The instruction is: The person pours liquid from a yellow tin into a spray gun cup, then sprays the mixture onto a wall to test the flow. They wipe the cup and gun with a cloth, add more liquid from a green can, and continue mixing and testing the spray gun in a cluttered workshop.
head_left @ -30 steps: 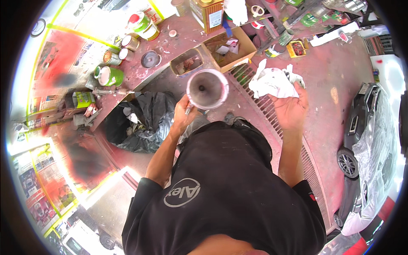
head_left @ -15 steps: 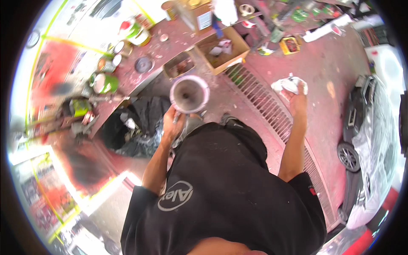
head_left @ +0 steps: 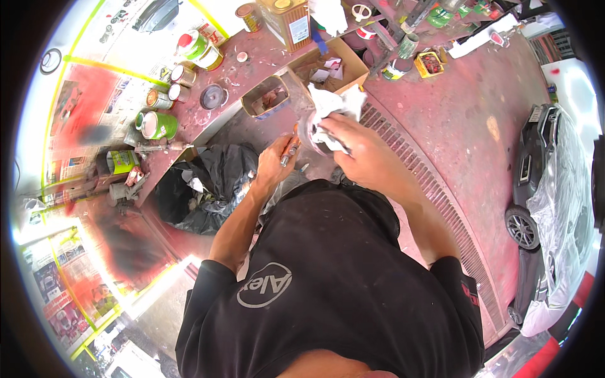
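Note:
My left hand (head_left: 275, 160) is closed around a paint spray gun with silver and copper-coloured metal parts (head_left: 290, 151). The gun's round cup (head_left: 307, 132) faces up and is partly covered by my other hand. A crumpled white wipe (head_left: 334, 104), cloth or paper, is gripped in my right hand (head_left: 359, 148). It presses against the cup's rim and mouth; whether part of it reaches inside is hidden. Both hands are close together in front of my body, just off the bench edge.
The red-stained bench (head_left: 252, 60) carries paint cans (head_left: 159, 125), bottles and a large tin (head_left: 287, 22). Below stand an open metal tin (head_left: 265, 97), a cardboard box (head_left: 353, 63) and a black rubbish bag (head_left: 220, 167). A floor grate (head_left: 409, 160) runs right, near a plastic-covered car (head_left: 554, 189).
My right hand has swung in from the far right with the white wipe and now meets the cup. The left hand has moved slightly right and up, tilting the gun.

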